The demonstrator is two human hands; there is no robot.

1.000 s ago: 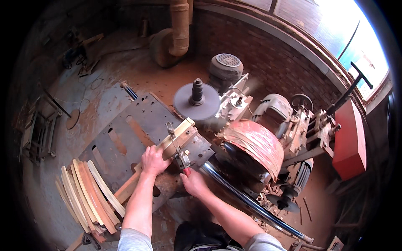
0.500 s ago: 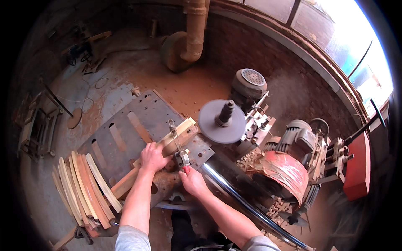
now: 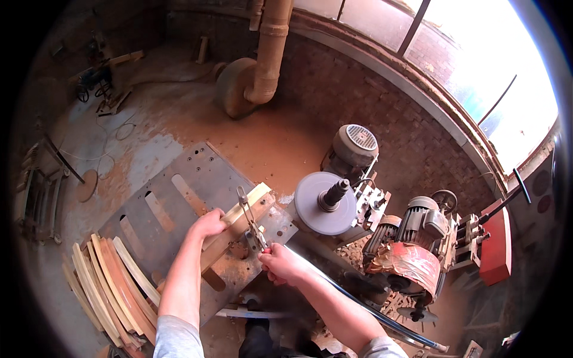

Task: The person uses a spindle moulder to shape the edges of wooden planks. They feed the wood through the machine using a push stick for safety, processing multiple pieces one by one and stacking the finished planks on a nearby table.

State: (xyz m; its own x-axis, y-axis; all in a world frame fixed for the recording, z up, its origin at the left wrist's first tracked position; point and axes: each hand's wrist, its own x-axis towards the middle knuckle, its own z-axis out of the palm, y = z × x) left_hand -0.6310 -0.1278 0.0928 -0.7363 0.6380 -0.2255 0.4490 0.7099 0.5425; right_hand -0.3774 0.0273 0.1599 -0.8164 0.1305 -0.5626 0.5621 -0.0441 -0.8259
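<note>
On a slotted metal machine table (image 3: pixel 164 185), a pale wooden strip (image 3: pixel 255 196) lies along a wooden jig (image 3: pixel 216 253). My left hand (image 3: pixel 209 224) is closed on the strip, its fingers at the far side of the wood. A metal toggle clamp (image 3: pixel 252 222) stands across the jig, its long arm reaching over the wood. My right hand (image 3: pixel 285 264) grips the clamp's red handle, of which only a little shows. Just beyond the wood's far end is a round grey disc (image 3: pixel 322 203) on a dark threaded spindle.
Several curved wooden strips (image 3: pixel 110 280) are stacked at the left. Electric motors (image 3: pixel 355 146) and a plastic-wrapped red housing (image 3: pixel 406 265) stand on the right. A shiny rail (image 3: pixel 370 313) runs beneath my right forearm. A dusty duct pipe (image 3: pixel 268 53) drops down behind the table.
The whole view has shifted, with the machine now lower. My left hand has drawn slightly left from the clamp. My right hand has turned on the handle, showing more of its fingers.
</note>
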